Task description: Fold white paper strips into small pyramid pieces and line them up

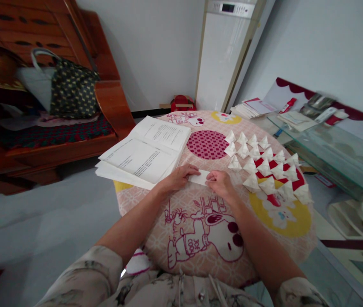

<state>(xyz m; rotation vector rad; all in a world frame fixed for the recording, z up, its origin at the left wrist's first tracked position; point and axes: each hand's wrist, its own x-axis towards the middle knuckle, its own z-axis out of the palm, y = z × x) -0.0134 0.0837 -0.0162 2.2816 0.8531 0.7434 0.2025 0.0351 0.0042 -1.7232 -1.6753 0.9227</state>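
Observation:
A small folded strip of white paper (pixel 199 177) lies between my hands, low over the round table. My left hand (pixel 181 175) grips its left end, with the fingers closed on it. At the other end, my right hand (pixel 219 182) pinches the paper between thumb and fingers. Just left of my left hand is a stack of printed sheets (pixel 136 157), spread like an open book. To the right of my right hand, several folded white paper pieces (pixel 251 183) with pointed tops stand in rows.
A patterned pink cloth (pixel 155 213) covers the round table. A glass-topped cabinet (pixel 328 145) with papers and small items stands close on the right. At the left is a wooden bench (pixel 104 98) with a dark patterned bag (pixel 72 89). A tall white appliance (pixel 222 55) stands behind.

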